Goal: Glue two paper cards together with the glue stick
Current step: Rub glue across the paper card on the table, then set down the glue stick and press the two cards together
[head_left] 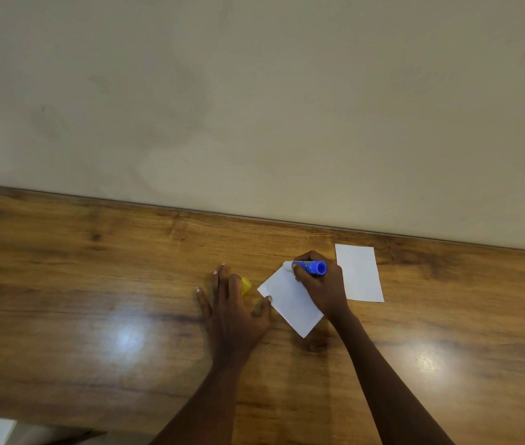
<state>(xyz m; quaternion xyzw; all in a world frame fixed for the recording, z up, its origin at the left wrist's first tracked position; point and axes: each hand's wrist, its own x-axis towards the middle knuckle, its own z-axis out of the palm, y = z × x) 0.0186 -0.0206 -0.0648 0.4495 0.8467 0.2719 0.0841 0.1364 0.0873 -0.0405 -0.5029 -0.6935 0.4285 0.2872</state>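
While your right hand [320,289] grips the glue stick [311,266] on the tilted card [290,300], your left hand [234,311] (fingers spread) pins that card's edge.

The bare left hand [234,311] lies flat, palm down, fingers spread and pointing away from the body, thumb stretched out to the right. The bare right hand [322,285] is curled in a closed grip, knuckles up, wrist bent slightly inward. Both forearms are bare and reach forward from the lower edge, the right one angled leftward.
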